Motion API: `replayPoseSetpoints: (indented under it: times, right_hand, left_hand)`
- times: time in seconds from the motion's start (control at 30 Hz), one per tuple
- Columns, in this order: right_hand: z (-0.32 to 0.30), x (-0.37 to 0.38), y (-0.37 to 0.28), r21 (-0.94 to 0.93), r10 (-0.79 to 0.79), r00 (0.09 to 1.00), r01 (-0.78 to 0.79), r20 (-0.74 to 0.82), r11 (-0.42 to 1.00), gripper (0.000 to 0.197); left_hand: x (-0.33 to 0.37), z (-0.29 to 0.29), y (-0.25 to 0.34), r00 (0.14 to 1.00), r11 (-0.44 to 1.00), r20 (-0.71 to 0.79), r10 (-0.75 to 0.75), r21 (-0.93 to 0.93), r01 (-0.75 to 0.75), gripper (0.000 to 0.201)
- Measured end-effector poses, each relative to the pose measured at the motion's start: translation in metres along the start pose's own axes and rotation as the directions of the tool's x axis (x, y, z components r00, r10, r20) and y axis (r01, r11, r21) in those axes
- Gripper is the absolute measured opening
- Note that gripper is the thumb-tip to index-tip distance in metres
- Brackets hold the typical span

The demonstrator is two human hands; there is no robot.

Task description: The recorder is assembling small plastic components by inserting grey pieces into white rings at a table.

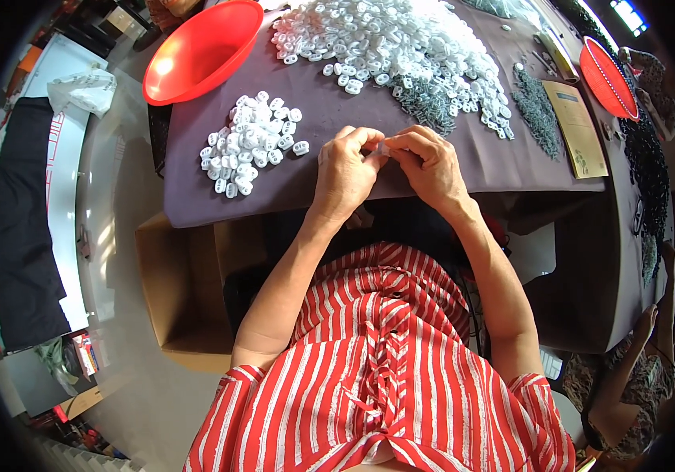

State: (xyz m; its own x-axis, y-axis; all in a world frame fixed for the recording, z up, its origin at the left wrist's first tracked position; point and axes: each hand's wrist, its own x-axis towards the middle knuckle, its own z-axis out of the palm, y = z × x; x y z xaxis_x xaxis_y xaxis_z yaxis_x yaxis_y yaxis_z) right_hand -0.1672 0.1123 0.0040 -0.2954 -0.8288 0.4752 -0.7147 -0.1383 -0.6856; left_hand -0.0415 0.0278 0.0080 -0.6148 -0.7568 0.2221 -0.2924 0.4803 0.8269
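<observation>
Above the table's near edge, my left hand [344, 171] and my right hand [437, 167] meet fingertip to fingertip. Both are closed in a pinch around a small whitish plastic piece [384, 148], mostly hidden by the fingers. To the left of my left hand lies a small heap of white oval plastic pieces [245, 148] with dark openings. A much larger heap of similar white pieces [400, 43] spreads beyond my hands. At its near side, just past my right hand, sits a pile of small thin grey metal parts [427, 106], too fine to name.
A red basin [200, 55] stands at the far left of the cloth-covered table [219, 206]. Farther right are more grey parts [538, 110], a tan cardboard piece [575, 130] and a red basket [609, 77]. An open cardboard box [184, 291] stands below left. Another person's arm [625, 377] shows at right.
</observation>
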Motion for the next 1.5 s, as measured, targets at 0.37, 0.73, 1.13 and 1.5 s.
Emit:
replayPoseSetpoints:
  times: [0.37, 0.73, 1.13, 1.5]
  right_hand:
    - [-0.003, 0.0, 0.0, 0.075, 0.04, 0.999, -0.042, 0.026, 0.996, 0.013]
    - [-0.006, -0.001, -0.002, 0.123, 0.175, 0.983, -0.182, 0.063, 0.976, 0.014]
    - [-0.004, -0.001, 0.004, 0.07, 0.044, 0.997, -0.049, 0.063, 0.996, 0.014]
    - [-0.001, -0.001, 0.004, 0.076, 0.007, 1.0, -0.008, 0.013, 0.997, 0.01]
  left_hand:
    - [-0.003, 0.004, -0.005, 0.991, 0.992, -0.038, 0.124, 0.013, -0.124, 0.011]
    - [-0.002, 0.007, -0.005, 0.991, 0.993, -0.067, 0.114, -0.021, -0.116, 0.008]
    - [-0.003, 0.005, -0.007, 0.989, 0.99, -0.048, 0.139, -0.018, -0.14, 0.008]
    - [-0.003, 0.004, -0.006, 0.983, 0.984, -0.039, 0.177, 0.032, -0.175, 0.008]
